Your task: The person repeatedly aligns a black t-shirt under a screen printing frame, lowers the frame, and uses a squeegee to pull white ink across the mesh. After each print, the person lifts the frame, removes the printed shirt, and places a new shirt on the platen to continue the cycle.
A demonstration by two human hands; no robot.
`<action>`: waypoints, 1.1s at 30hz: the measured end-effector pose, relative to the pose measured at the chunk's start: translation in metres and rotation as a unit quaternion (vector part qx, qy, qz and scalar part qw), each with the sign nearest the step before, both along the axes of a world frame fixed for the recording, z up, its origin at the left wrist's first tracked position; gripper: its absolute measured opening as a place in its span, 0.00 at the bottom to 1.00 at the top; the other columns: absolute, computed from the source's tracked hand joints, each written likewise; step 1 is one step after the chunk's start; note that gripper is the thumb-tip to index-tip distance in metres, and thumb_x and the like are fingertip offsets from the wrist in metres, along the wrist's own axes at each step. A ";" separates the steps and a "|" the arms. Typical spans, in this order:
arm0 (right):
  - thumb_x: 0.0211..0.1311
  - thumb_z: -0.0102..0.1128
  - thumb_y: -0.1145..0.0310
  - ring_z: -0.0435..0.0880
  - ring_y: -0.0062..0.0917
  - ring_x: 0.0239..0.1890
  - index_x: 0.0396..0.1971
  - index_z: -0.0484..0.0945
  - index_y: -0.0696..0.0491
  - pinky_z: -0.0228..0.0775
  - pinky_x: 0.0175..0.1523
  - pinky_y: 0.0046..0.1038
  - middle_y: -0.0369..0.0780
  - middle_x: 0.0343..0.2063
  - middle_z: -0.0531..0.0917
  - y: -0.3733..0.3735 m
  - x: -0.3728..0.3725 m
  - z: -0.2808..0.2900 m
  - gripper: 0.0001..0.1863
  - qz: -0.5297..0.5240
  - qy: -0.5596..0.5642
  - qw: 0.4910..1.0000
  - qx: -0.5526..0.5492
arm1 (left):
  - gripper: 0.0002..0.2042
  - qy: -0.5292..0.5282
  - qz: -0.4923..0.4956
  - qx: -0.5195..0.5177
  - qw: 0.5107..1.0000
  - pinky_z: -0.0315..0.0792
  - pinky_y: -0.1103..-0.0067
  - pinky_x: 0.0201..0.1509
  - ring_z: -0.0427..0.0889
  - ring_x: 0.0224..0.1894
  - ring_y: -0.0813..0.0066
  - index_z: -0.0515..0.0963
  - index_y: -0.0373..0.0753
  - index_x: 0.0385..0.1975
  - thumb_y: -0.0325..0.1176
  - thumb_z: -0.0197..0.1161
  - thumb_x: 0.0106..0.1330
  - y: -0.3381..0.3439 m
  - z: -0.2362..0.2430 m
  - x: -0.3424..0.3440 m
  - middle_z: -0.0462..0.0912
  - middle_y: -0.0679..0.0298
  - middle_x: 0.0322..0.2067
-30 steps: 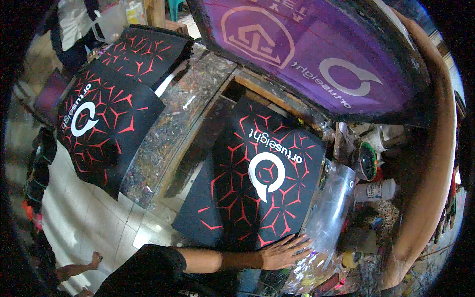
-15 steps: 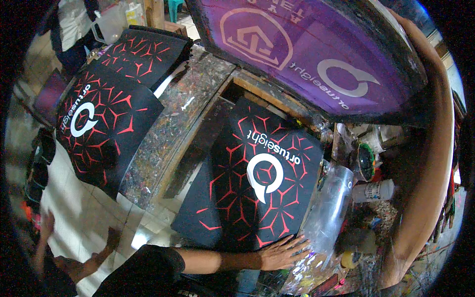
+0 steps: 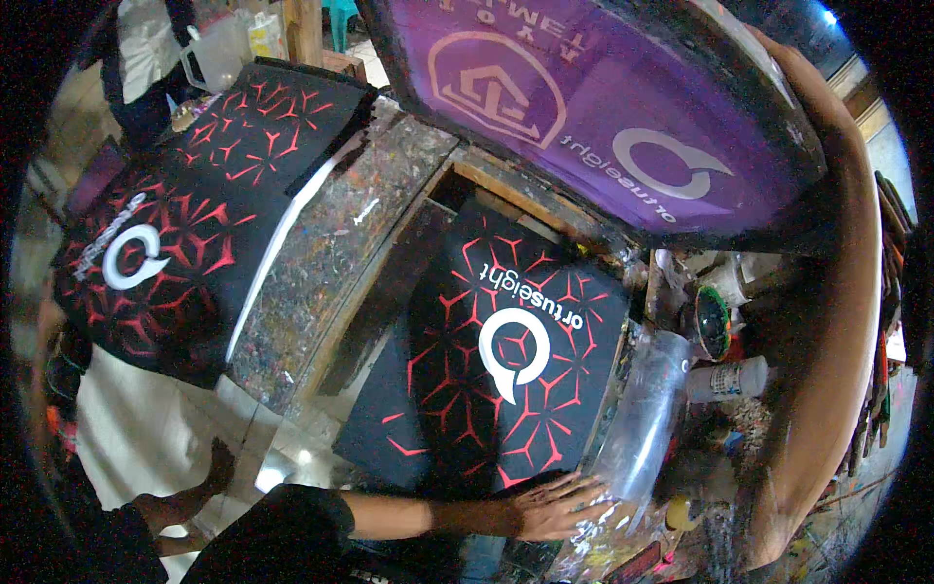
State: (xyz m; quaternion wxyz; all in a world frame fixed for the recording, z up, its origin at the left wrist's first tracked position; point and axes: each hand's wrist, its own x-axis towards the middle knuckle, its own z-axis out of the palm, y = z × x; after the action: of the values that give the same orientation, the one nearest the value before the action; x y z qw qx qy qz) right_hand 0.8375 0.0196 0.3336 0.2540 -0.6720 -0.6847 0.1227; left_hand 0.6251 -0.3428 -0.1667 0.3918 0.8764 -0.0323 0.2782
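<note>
A black panel (image 3: 452, 389) with red geometric lines and a white ring-shaped print lies on the printing table. My left hand (image 3: 559, 508) rests at its near edge, fingers stretched out and spread. Over the far side, a screen-printing frame (image 3: 603, 107) with purple mesh stands tilted up. My right arm reaches up along the right side, and my right hand (image 3: 773, 54) grips the frame's upper right edge; its fingertips are mostly hidden. Another printed black panel (image 3: 195, 263) hangs over the table's left edge, slightly blurred.
Paint-stained tabletop (image 3: 321, 234) runs between the panels. To the right are a clear plastic sheet (image 3: 647, 409), a white jar (image 3: 728, 380) and a dark bowl (image 3: 712, 321) with a green rim. Bare limbs of another person (image 3: 185, 501) show at lower left.
The left panel has shifted left, uncovering a white strip along its right edge. The raised frame has shifted slightly left in view. My left hand stays at the near panel edge.
</note>
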 end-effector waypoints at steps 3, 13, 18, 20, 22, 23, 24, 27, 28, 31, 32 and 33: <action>0.80 0.44 0.52 0.86 0.33 0.51 0.64 0.79 0.49 0.70 0.66 0.34 0.43 0.54 0.86 -0.016 -0.013 -0.007 0.25 -0.025 0.010 1.000 0.006 | 0.29 -0.009 -0.136 -0.101 0.985 0.61 0.59 0.76 0.68 0.71 0.48 0.67 0.39 0.69 0.43 0.62 0.72 0.043 0.036 -0.016 0.65 0.48 0.70; 0.74 0.44 0.67 0.84 0.45 0.56 0.70 0.72 0.35 0.70 0.67 0.39 0.52 0.54 0.84 -0.033 -0.033 -0.016 0.27 0.033 -0.354 0.933 0.059 | 0.32 0.299 0.556 0.010 0.776 0.40 0.36 0.75 0.38 0.79 0.31 0.77 0.29 0.59 0.54 0.63 0.68 0.434 0.027 -0.057 0.55 0.37 0.74; 0.76 0.48 0.52 0.81 0.29 0.54 0.60 0.83 0.48 0.68 0.64 0.32 0.47 0.51 0.85 -0.046 -0.034 -0.024 0.24 0.023 -0.313 0.945 0.088 | 0.25 -0.019 0.414 -0.212 0.885 0.64 0.58 0.73 0.71 0.70 0.42 0.79 0.31 0.57 0.42 0.68 0.66 0.437 0.033 -0.044 0.77 0.40 0.61; 0.72 0.52 0.42 0.81 0.32 0.52 0.57 0.83 0.52 0.68 0.63 0.30 0.49 0.50 0.84 -0.053 -0.046 -0.024 0.31 -0.035 -0.194 0.979 0.048 | 0.20 -0.034 0.410 -0.169 0.895 0.76 0.67 0.57 0.85 0.51 0.45 0.79 0.28 0.51 0.39 0.67 0.67 0.432 0.054 -0.048 0.86 0.42 0.47; 0.70 0.53 0.39 0.81 0.33 0.53 0.57 0.83 0.55 0.67 0.62 0.30 0.49 0.51 0.84 -0.057 -0.059 -0.021 0.34 -0.077 -0.174 0.981 0.026 | 0.19 0.027 0.402 -0.223 0.888 0.76 0.64 0.53 0.86 0.47 0.43 0.79 0.28 0.49 0.38 0.67 0.68 0.427 0.077 -0.055 0.86 0.41 0.44; 0.69 0.54 0.38 0.80 0.33 0.53 0.57 0.82 0.57 0.67 0.62 0.31 0.49 0.51 0.83 -0.060 -0.063 -0.021 0.36 -0.067 -0.186 0.980 0.019 | 0.17 0.014 0.391 -0.239 0.889 0.76 0.64 0.52 0.85 0.44 0.43 0.79 0.27 0.49 0.35 0.65 0.69 0.422 0.087 -0.059 0.85 0.40 0.42; 0.69 0.54 0.38 0.80 0.34 0.53 0.57 0.81 0.60 0.67 0.63 0.31 0.50 0.52 0.82 -0.061 -0.067 -0.018 0.38 -0.085 -0.164 0.983 0.012 | 0.17 -0.006 0.360 -0.198 0.912 0.76 0.64 0.52 0.85 0.45 0.43 0.79 0.27 0.50 0.35 0.64 0.69 0.417 0.097 -0.065 0.85 0.39 0.42; 0.69 0.54 0.37 0.77 0.34 0.57 0.55 0.81 0.64 0.64 0.65 0.31 0.50 0.54 0.81 -0.062 -0.068 -0.014 0.39 -0.110 -0.196 0.974 -0.007 | 0.15 -0.051 0.420 -0.003 0.906 0.76 0.61 0.55 0.85 0.48 0.41 0.79 0.29 0.52 0.32 0.62 0.70 0.400 0.121 -0.089 0.85 0.39 0.43; 0.70 0.53 0.37 0.76 0.33 0.58 0.55 0.81 0.65 0.63 0.66 0.31 0.49 0.55 0.80 -0.061 -0.067 -0.013 0.40 -0.110 -0.156 0.982 -0.009 | 0.17 -0.040 0.427 -0.057 0.902 0.75 0.61 0.58 0.83 0.52 0.40 0.78 0.30 0.54 0.32 0.63 0.69 0.398 0.128 -0.104 0.84 0.39 0.47; 0.70 0.53 0.37 0.76 0.33 0.58 0.55 0.80 0.65 0.63 0.66 0.31 0.49 0.54 0.80 -0.059 -0.062 -0.013 0.40 -0.136 -0.128 0.982 -0.028 | 0.17 -0.115 0.448 -0.053 0.885 0.76 0.61 0.57 0.83 0.52 0.40 0.79 0.30 0.51 0.31 0.66 0.65 0.412 0.140 -0.160 0.84 0.40 0.46; 0.69 0.54 0.37 0.76 0.33 0.58 0.55 0.80 0.65 0.63 0.66 0.30 0.49 0.54 0.80 -0.057 -0.062 -0.013 0.40 -0.146 -0.126 0.981 -0.025 | 0.17 -0.147 0.436 -0.041 0.887 0.76 0.60 0.56 0.84 0.51 0.40 0.79 0.30 0.51 0.30 0.66 0.63 0.424 0.140 -0.181 0.85 0.40 0.45; 0.69 0.54 0.37 0.77 0.33 0.57 0.55 0.80 0.65 0.63 0.66 0.30 0.49 0.53 0.81 -0.057 -0.063 -0.013 0.41 -0.141 -0.121 0.982 -0.020 | 0.16 -0.087 0.429 -0.043 0.898 0.77 0.57 0.53 0.85 0.46 0.39 0.79 0.30 0.49 0.28 0.67 0.61 0.433 0.139 -0.197 0.86 0.42 0.41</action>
State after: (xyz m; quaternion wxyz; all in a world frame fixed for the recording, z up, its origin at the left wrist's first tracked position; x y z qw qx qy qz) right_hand 0.7747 -0.0377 0.3205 0.1699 -0.7768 -0.6062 0.0171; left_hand 0.4276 0.0906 -0.0281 0.2672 0.7600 0.3249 0.4955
